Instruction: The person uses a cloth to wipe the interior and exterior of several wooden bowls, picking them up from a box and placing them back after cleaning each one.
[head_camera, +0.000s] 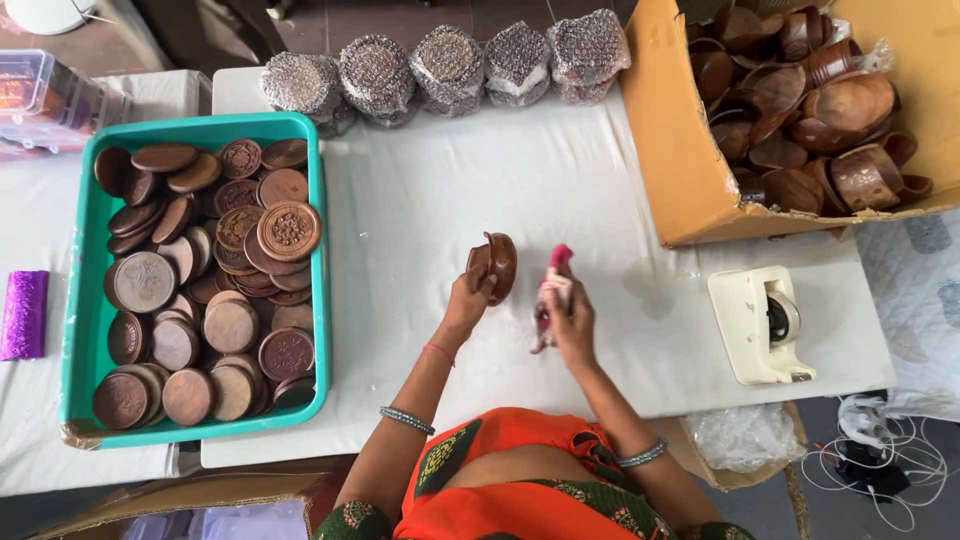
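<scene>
Left hand (468, 297) raised, clamped on wooden bowl (497, 264); right hand (570, 318) grips pink cloth (556, 280), above white worktop (480, 200).

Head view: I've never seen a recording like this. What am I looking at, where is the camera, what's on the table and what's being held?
There is no machine here, only a person's two bare hands. The single camera sits on that person's head and looks down. The left hand holds a small wooden bowl; the right hand holds a pink cloth. On the white table stand a teal tray full of round wooden lids, a row of bubble-wrapped bundles, a cardboard box of more wooden bowls, and a tape dispenser.
</scene>
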